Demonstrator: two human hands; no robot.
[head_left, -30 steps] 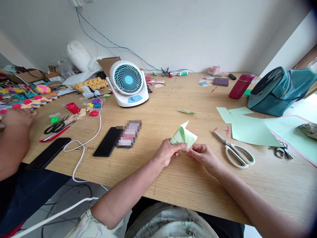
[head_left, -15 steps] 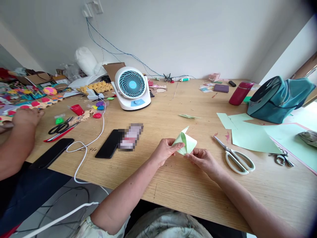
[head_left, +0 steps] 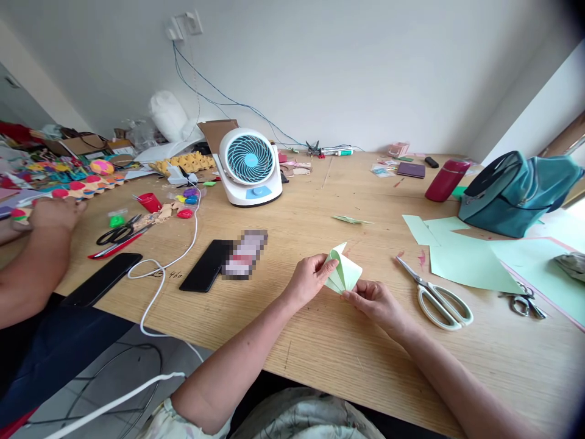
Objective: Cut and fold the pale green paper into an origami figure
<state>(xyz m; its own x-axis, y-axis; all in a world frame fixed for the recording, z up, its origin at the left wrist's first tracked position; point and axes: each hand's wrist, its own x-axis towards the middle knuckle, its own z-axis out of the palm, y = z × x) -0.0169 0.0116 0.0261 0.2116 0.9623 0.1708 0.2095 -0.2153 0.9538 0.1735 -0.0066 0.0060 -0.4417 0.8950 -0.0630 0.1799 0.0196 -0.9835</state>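
Note:
A piece of light green paper (head_left: 351, 272), folded into a cone-like shape with a pointed tip, is held over the table near its front edge. My left hand (head_left: 311, 278) pinches its left side, the thumb lying on the front fold. At the lower corner, my right hand (head_left: 375, 302) grips the paper between thumb and fingers. White-handled scissors (head_left: 439, 299) lie right of my right hand, blades half turned toward the back. Beyond my hands rests a small flat folded green paper (head_left: 351, 219).
Green paper sheets (head_left: 475, 263) and keys (head_left: 526, 305) lie at right, before a teal bag (head_left: 516, 195) and red bottle (head_left: 446, 180). A fan (head_left: 250, 167), phones (head_left: 205, 266) and white cable (head_left: 196, 225) are left. Another person's hand (head_left: 57, 213) works at far left.
The cone's left side is pressed flatter, its opening narrower under my left thumb. Both hands keep hold of the paper. The camera view has shifted slightly.

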